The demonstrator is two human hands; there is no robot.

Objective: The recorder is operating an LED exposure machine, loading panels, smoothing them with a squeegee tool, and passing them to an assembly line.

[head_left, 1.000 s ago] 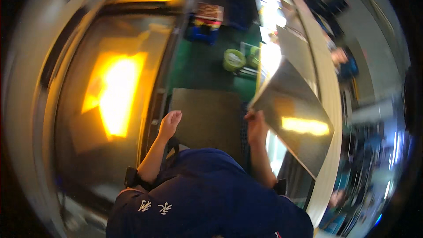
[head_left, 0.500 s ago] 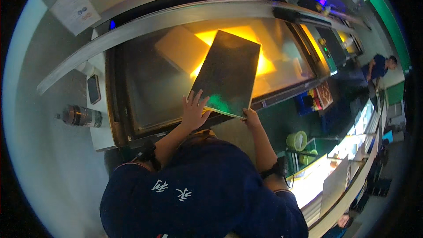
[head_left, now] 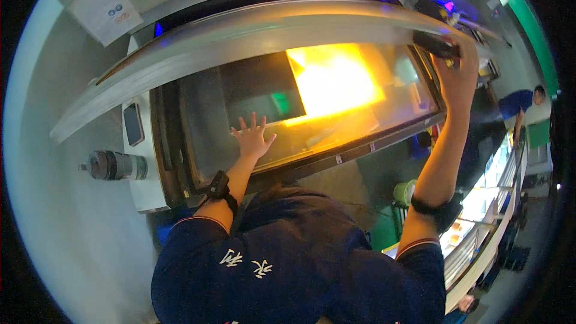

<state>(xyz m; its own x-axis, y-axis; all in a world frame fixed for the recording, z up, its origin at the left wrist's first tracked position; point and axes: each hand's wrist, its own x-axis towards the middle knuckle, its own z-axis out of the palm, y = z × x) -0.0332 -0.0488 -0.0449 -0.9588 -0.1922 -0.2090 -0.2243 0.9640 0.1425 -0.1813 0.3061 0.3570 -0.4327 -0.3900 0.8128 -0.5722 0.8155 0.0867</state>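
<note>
A dark rectangular board (head_left: 258,87) lies on the lit glass bed (head_left: 396,123), on its left part, with a green patch near its right side. My left hand (head_left: 252,139) rests at the board's near edge, palm down, its fingers spread wide. Over the far side of the bed spans the pale bar of a hinged lid frame (head_left: 270,37). My right hand (head_left: 456,69) reaches far to the right and grips the black handle (head_left: 433,43) on that bar; its fingertips are partly hidden.
Bright yellow light (head_left: 336,87) glows through the glass beside the board. To the left, a phone (head_left: 133,123) and a bottle (head_left: 117,165) sit by a white ledge. A green bucket (head_left: 404,192) stands right of me. Another person (head_left: 522,105) works at the far right.
The board, held tilted in both hands before, now lies on the glass farther left. My right hand has left it and taken the lid's handle. The lid's bar has come nearer.
</note>
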